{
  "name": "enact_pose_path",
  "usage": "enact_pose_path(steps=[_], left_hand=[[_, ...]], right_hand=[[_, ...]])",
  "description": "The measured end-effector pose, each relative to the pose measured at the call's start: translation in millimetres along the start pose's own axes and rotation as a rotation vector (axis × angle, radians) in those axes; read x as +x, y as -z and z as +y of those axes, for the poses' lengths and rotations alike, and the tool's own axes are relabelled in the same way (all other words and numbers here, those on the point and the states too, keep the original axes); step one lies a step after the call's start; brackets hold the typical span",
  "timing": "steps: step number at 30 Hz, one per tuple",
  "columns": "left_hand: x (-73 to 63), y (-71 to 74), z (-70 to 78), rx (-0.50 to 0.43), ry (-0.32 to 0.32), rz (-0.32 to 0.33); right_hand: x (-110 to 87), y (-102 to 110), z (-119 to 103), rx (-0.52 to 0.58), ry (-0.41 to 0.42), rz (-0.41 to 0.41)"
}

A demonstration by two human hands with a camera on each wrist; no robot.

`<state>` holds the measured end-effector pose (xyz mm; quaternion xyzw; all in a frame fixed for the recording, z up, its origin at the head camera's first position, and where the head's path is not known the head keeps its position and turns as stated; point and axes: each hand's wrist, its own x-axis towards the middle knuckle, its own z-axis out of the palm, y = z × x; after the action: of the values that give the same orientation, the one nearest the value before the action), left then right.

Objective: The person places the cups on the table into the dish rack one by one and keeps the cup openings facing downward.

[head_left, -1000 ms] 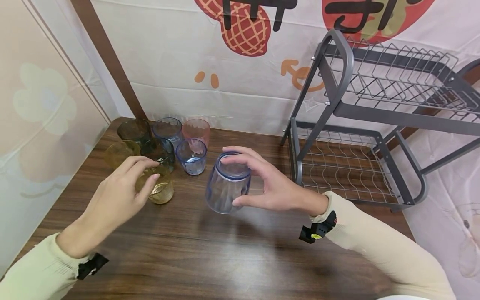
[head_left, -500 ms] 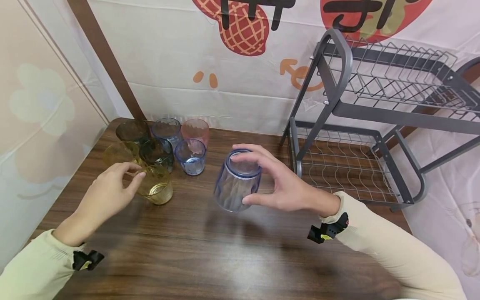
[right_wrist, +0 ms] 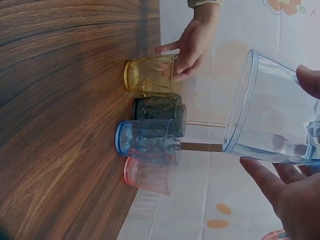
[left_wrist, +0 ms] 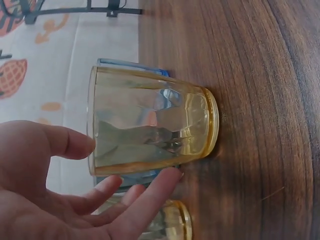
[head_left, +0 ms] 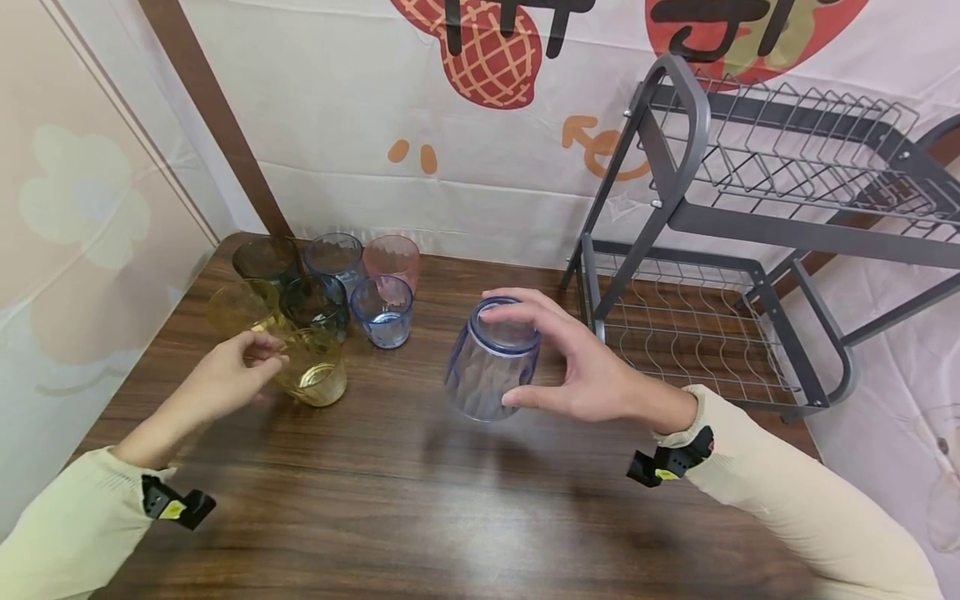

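My right hand (head_left: 581, 367) holds a clear blue-tinted drinking glass (head_left: 491, 383) upside down, with its thumb and fingers on opposite sides. In the right wrist view this glass (right_wrist: 270, 110) stands out well above the table. My left hand (head_left: 225, 375) is beside an upright yellow glass (head_left: 318, 379) at the front of a group. In the left wrist view the thumb tip overlaps the rim of that yellow glass (left_wrist: 145, 120), while the other fingers lie loosely along its lower side in the picture.
Behind the yellow glass stand another yellow glass (head_left: 243, 308), dark glasses (head_left: 315, 308), blue glasses (head_left: 386, 321) and a pink glass (head_left: 393, 254), all upright. A grey two-tier wire dish rack (head_left: 697, 333) occupies the back right of the wooden table (head_left: 420, 517), before a printed cloth (head_left: 337, 125).
My right hand has carried the upside-down glass to the right. My left hand has drawn back leftward from over the yellow glass to its left rim, and the standing glasses stay put.
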<state>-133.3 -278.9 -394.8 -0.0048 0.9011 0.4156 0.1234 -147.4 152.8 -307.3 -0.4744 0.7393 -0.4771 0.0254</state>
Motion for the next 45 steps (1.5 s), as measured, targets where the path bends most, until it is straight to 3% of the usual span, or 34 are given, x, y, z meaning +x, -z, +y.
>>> enact_pose_path(steps=[7, 22, 45], left_hand=[[5.1, -2.8, -4.3, -0.157, 0.062, -0.104], [10.3, -6.5, -3.2, -0.202, 0.126, -0.175], [11.5, -12.3, -5.9, -0.238, 0.059, -0.150]], right_hand=[[-7.8, 6, 1, 0.004, -0.004, 0.009], [-35.1, 25, 2, 0.065, -0.033, 0.099], [-66.0, 56, 4, -0.002, -0.059, 0.198]])
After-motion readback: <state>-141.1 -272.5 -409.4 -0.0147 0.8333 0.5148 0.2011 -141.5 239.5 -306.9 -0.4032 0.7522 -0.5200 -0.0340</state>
